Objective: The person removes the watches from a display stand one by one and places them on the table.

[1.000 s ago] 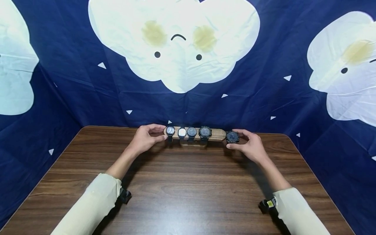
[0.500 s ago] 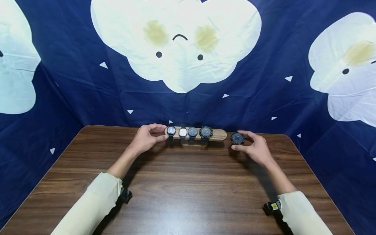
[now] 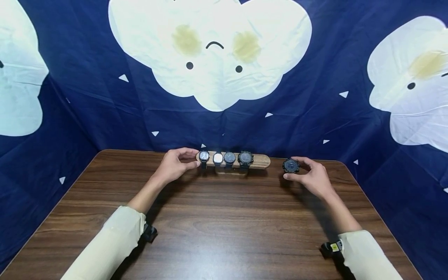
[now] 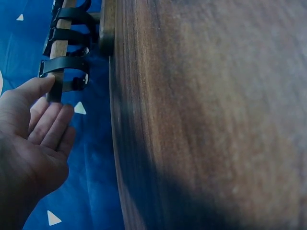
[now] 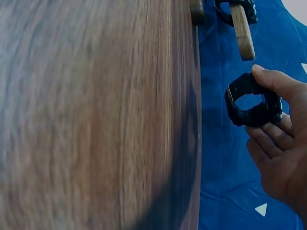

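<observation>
A wooden watch stand (image 3: pixel 260 161) with a rounded bar stands at the table's far edge, carrying several dark-strapped watches. My left hand (image 3: pixel 174 165) pinches the bar's left end between thumb and fingers, beside the leftmost watch (image 3: pixel 204 156). In the left wrist view that watch's strap (image 4: pixel 67 63) loops around the bar just past my thumb. My right hand (image 3: pixel 312 177) holds a chunky black watch (image 3: pixel 291 166) by its sides, off the bar's right end. The right wrist view shows this watch's strap (image 5: pixel 238 87) closed in a loop, apart from the bar's tip (image 5: pixel 245 46).
The brown wood-grain table (image 3: pixel 217 225) spreads in front of the stand. Behind it hangs a navy cloth (image 3: pixel 119 116) with white clouds and triangles. A large black watch (image 3: pixel 245 157) sits on the bar closest to its bare right end.
My right hand has moved right, carrying the black watch from beside the bar's right end to a wider gap from it. My left hand stays on the bar's left end.
</observation>
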Demonstrator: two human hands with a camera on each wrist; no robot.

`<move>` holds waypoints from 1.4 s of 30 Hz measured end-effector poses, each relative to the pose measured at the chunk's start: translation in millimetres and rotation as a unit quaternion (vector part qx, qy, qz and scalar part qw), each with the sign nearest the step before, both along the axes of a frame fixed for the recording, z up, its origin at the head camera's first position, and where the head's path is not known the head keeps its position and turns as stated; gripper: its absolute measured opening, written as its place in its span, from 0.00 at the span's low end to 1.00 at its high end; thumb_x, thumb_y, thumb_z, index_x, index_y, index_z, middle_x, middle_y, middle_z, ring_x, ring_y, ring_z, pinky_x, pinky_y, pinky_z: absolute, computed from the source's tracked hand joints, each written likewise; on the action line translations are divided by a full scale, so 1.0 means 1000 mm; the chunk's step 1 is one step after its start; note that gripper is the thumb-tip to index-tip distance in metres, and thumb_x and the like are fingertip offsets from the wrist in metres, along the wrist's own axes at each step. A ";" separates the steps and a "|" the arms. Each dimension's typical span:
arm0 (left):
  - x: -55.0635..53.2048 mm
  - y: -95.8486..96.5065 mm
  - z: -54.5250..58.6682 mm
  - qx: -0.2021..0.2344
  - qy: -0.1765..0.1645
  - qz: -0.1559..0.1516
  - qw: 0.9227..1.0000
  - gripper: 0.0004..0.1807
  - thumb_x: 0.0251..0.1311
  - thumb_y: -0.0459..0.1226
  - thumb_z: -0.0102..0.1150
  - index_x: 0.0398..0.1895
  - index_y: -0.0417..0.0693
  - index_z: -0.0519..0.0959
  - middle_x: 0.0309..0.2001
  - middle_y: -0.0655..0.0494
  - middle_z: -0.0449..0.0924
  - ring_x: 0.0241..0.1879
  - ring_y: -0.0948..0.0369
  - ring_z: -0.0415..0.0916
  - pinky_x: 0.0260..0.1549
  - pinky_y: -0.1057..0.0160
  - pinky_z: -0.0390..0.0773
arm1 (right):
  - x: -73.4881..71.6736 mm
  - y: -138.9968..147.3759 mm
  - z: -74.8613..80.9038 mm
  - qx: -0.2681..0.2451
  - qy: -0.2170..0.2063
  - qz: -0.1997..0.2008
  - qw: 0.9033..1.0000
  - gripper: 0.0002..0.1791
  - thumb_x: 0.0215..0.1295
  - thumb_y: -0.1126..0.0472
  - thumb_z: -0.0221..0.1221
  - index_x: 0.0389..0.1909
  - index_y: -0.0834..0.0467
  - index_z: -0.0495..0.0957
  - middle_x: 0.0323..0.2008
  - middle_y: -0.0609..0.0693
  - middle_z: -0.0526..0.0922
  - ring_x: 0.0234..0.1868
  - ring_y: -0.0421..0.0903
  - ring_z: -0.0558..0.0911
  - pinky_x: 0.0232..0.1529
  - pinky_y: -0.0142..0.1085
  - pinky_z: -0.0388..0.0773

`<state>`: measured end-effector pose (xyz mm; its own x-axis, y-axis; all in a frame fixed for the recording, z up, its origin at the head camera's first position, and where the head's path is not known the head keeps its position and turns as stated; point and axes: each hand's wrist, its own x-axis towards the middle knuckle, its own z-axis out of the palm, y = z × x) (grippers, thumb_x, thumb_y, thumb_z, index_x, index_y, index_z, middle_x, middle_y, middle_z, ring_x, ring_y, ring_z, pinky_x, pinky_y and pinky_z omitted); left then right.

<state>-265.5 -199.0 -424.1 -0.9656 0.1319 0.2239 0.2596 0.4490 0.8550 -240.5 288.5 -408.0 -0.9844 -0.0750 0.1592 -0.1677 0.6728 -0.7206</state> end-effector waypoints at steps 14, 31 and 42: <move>0.001 0.000 -0.001 0.000 -0.003 0.001 1.000 0.22 0.66 0.34 0.80 0.62 0.38 0.89 0.58 0.40 0.94 0.61 0.44 0.92 0.67 0.42 0.85 | 0.000 0.019 -0.005 0.026 -0.008 -0.029 0.999 0.42 0.63 0.42 0.83 0.74 0.53 0.82 0.69 0.60 0.88 0.72 0.63 0.85 0.64 0.41 0.79; 0.001 0.000 -0.001 -0.005 -0.004 0.005 1.000 0.22 0.66 0.34 0.80 0.62 0.39 0.89 0.58 0.40 0.94 0.61 0.45 0.92 0.66 0.45 0.86 | 0.000 0.048 -0.008 0.050 -0.030 -0.046 0.997 0.44 0.64 0.43 0.82 0.77 0.57 0.80 0.72 0.68 0.84 0.69 0.68 0.87 0.48 0.20 0.75; 0.000 -0.001 0.000 -0.010 0.003 0.003 1.000 0.22 0.66 0.35 0.81 0.62 0.41 0.89 0.57 0.40 0.94 0.61 0.45 0.92 0.66 0.42 0.86 | -0.006 0.060 -0.011 0.069 -0.031 -0.061 0.995 0.44 0.63 0.41 0.82 0.74 0.59 0.82 0.67 0.68 0.87 0.64 0.65 0.89 0.46 0.23 0.74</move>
